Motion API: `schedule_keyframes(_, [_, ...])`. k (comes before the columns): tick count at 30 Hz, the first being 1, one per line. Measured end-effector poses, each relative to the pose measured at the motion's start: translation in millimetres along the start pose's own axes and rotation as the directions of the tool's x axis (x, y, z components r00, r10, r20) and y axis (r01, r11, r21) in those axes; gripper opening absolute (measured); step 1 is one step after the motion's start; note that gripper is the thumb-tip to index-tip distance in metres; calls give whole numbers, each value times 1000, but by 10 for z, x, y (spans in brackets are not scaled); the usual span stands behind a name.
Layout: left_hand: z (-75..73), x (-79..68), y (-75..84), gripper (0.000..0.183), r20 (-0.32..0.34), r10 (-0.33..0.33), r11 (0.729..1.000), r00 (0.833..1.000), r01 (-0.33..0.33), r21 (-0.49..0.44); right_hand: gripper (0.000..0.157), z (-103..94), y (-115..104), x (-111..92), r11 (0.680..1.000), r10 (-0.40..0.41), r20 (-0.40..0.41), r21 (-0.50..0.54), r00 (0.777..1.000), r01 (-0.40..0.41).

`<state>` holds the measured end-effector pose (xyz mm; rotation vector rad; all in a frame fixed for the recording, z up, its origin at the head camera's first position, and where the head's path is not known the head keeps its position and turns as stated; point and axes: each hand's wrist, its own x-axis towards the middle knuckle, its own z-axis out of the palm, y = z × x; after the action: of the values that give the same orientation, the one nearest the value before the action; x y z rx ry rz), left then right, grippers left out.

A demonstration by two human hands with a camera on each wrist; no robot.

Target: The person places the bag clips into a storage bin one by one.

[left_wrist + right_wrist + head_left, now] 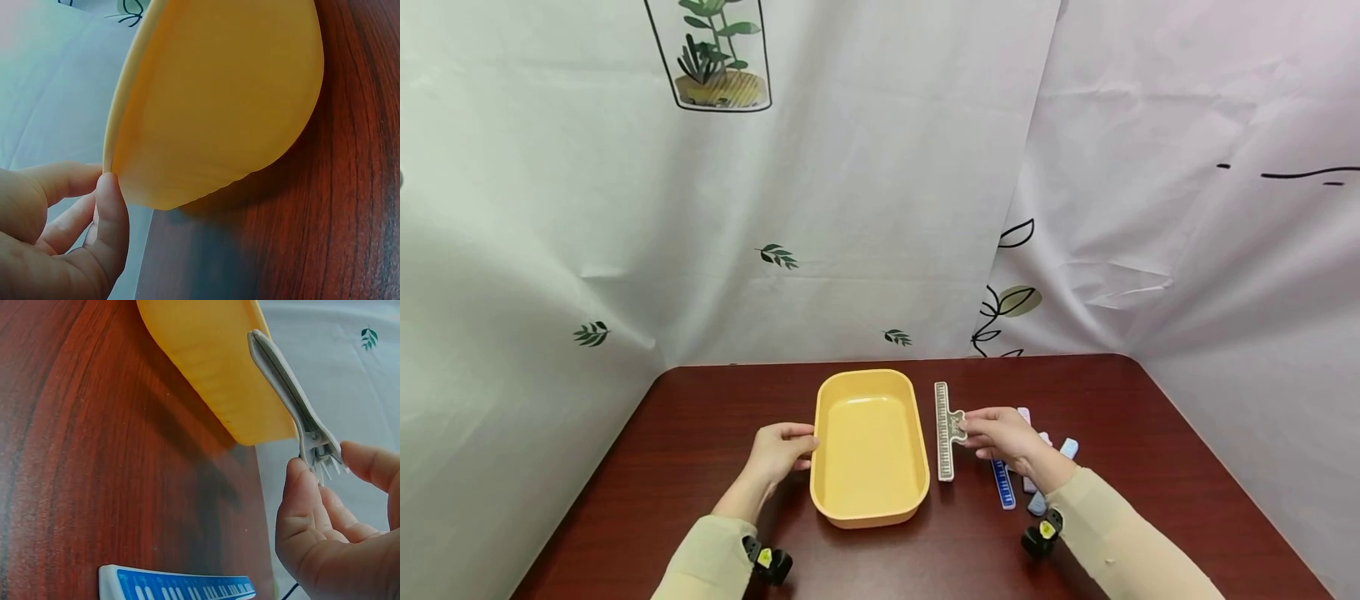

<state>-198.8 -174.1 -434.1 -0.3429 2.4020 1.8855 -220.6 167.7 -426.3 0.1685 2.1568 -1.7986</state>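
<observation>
My left hand (pixel 777 452) pinches the left rim of a yellow rectangular tray (pixel 871 462), thumb on one side of the rim and fingers on the other. In the left wrist view the thumb and fingertips meet at the tray's edge. My right hand (pixel 1009 438) pinches the handle of a grey clip (pixel 943 446) with a piano-key pattern, held upright beside the tray's right side. Seen end-on in the right wrist view, the clip (pixel 284 384) has its long jaws together and stands above the table. Nothing lies inside the tray.
Below the right hand lies a blue piano-key clip (pixel 1003 485). Several more clips in light blue and purple lie partly hidden under the right wrist, including a light blue clip (pixel 1069 448). A patterned white curtain (pixel 865 208) hangs behind the dark red table (pixel 715 417).
</observation>
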Motion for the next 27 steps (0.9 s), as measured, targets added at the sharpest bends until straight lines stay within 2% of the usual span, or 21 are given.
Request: schedule_keyframes(27, [111,35,9,27,10,10,1000,1000,-10,-20,48,66,-175,47,999,-51,56,3,997,51])
